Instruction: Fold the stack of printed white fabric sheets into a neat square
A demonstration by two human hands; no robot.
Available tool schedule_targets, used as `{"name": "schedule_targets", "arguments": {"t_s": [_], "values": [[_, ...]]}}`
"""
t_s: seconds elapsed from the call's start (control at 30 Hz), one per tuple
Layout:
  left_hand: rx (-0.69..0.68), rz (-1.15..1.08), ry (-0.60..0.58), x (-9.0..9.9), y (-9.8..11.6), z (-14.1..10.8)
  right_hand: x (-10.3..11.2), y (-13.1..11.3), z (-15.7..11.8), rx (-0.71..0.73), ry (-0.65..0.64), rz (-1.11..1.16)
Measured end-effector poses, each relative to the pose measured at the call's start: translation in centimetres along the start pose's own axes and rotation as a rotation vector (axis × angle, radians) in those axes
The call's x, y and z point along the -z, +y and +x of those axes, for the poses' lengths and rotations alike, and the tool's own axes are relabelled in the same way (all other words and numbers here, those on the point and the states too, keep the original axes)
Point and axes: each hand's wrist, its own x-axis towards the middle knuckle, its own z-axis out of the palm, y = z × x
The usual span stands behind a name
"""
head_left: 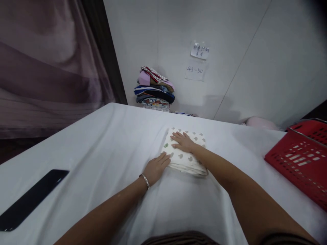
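Note:
A folded white cloth (pixel 181 156) with a grey-brown print and a small green mark lies as a thick, layered square on the white-covered table (pixel 122 143). My right hand (pixel 184 142) rests flat on top of it, fingers spread. At the cloth's near left corner, my left hand (pixel 156 168) touches the edge with its fingers stretched out. A silvery bracelet (pixel 145 181) circles my left wrist. Neither hand grips the cloth. Part of the cloth's right side is hidden under my right forearm.
A red plastic basket (pixel 301 153) stands at the right edge. On the left lies a dark flat slab (pixel 33 200). Beyond the table's far edge rises a stack of folded fabrics (pixel 154 90) against the wall (pixel 217 27). A purplish curtain (pixel 46 68) hangs at the left.

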Motion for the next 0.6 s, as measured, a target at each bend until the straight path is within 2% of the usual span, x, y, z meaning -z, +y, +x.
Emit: {"name": "schedule_targets", "arguments": {"t_s": [0.3,0.47,0.6], "values": [[0.043,-0.105,0.06,-0.4,0.0,-0.5,1.3,-0.9,-1.3,-0.028,-0.091,0.11],[0.079,-0.111,0.104,0.5,0.2,-0.1,2.7,-0.6,-6.2,-0.113,-0.034,0.103],[0.099,-0.11,0.087,1.0,0.3,0.3,2.8,-1.2,-11.2,-0.183,0.139,0.135]]}}
